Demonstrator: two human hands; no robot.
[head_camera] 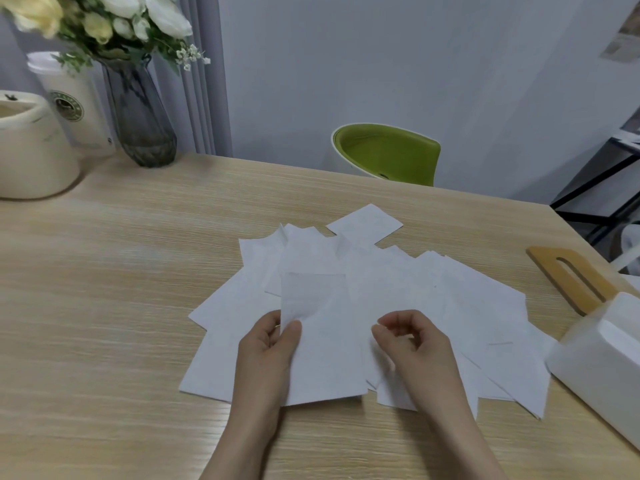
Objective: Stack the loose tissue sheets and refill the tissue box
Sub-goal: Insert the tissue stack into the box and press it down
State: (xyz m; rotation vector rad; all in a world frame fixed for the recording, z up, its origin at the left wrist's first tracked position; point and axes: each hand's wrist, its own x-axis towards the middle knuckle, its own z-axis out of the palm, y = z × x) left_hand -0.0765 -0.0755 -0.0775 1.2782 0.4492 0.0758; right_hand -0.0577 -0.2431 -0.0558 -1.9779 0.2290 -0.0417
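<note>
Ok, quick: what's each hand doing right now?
Left hand: pinching a tissue sheet by its left edge.
Right hand: fingers curled over the sheets; grip cannot be told.

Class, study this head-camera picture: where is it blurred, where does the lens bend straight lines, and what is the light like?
Head view: the flowers and cup at top left are smeared; the table edge bows from wide-angle distortion; light is soft and even, with faint shadows under the tissue sheets and no harsh glare.

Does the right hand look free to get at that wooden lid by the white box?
Probably yes: the right hand holds nothing, and only flat tissue sheets lie between it and the wooden lid, beside the white box.
</note>
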